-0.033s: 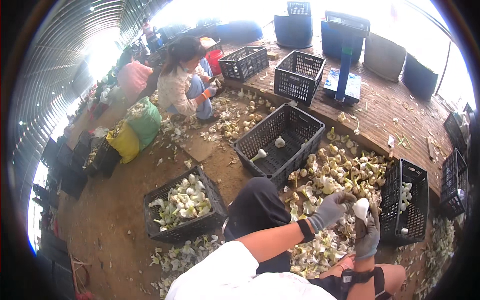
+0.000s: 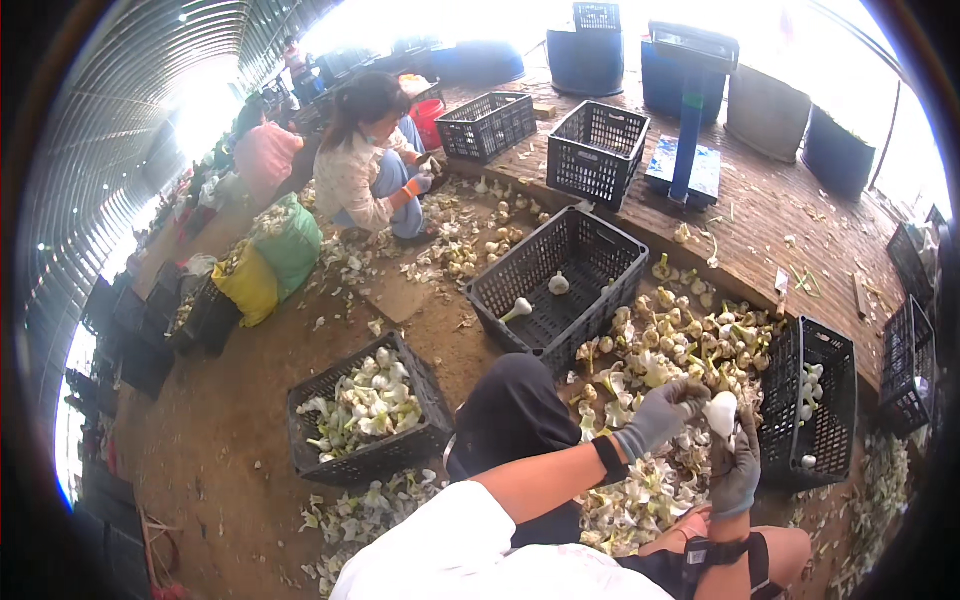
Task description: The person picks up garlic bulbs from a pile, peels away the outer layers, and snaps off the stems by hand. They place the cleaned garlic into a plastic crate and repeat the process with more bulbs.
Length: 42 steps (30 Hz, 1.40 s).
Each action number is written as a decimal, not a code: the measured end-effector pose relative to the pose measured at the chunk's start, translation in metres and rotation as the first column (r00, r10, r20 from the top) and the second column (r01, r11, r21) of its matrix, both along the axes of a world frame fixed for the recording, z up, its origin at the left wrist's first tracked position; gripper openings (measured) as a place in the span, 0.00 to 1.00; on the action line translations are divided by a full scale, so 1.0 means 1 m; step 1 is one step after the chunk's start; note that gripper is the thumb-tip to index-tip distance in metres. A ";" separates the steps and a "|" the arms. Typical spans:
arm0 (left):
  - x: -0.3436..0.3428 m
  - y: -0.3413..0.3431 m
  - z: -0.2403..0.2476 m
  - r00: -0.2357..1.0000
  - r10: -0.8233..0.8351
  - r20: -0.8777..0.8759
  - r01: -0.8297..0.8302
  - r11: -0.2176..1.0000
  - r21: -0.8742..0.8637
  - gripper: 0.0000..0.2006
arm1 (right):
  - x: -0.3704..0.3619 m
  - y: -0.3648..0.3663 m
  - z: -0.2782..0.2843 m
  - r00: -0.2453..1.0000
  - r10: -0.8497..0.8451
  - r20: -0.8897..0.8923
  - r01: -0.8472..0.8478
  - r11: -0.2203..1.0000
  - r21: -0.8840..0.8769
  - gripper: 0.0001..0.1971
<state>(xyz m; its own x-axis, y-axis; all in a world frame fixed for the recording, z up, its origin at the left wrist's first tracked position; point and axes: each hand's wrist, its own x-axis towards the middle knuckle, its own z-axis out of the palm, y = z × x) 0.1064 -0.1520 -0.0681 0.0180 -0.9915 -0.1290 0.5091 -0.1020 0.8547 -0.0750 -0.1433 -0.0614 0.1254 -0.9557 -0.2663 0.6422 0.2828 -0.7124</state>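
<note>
A worker in grey gloves holds a white bulb (image 2: 721, 413) over the near edge of a garlic pile (image 2: 690, 345). The right hand (image 2: 738, 462), on the pile's near side, grips the bulb from below with fingers curled about it. The left hand (image 2: 668, 412), just beside the bulb and above the pile, has its fingertips drawn together; whether they pinch anything cannot be told. Loose peelings (image 2: 640, 505) spread on the near side of the pile. Right of it stands a narrow crate (image 2: 783, 400) with several white bulbs; at its far left, a wide crate (image 2: 590, 330) with a few bulbs inside; well to its left, a full crate (image 2: 390, 452) heaped with garlic. Beyond the pile rises a scale (image 2: 688, 130) on a post, while farther off to its left a co-worker (image 2: 360, 170) crouches, hands together, near more garlic.
</note>
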 end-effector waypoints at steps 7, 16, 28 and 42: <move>0.012 0.001 0.014 0.960 0.063 -0.271 0.003 0.971 0.238 0.09 | -0.024 0.006 -0.004 0.836 0.500 0.227 -0.426 0.851 -0.307 0.14; -0.003 0.014 0.006 0.974 -0.011 0.227 0.017 0.999 -0.027 0.08 | 0.004 0.005 0.002 0.731 -0.026 -0.681 -0.301 0.884 -0.357 0.20; -0.003 0.026 0.013 0.815 0.081 0.574 0.089 0.961 -0.262 0.09 | -0.019 -0.005 -0.037 0.749 -0.092 -0.656 -0.197 0.914 -0.353 0.14; 0.006 0.016 0.017 0.971 -0.230 -0.062 0.236 0.965 0.118 0.11 | 0.003 0.016 0.014 0.983 0.122 -0.137 -0.150 0.965 -0.215 0.14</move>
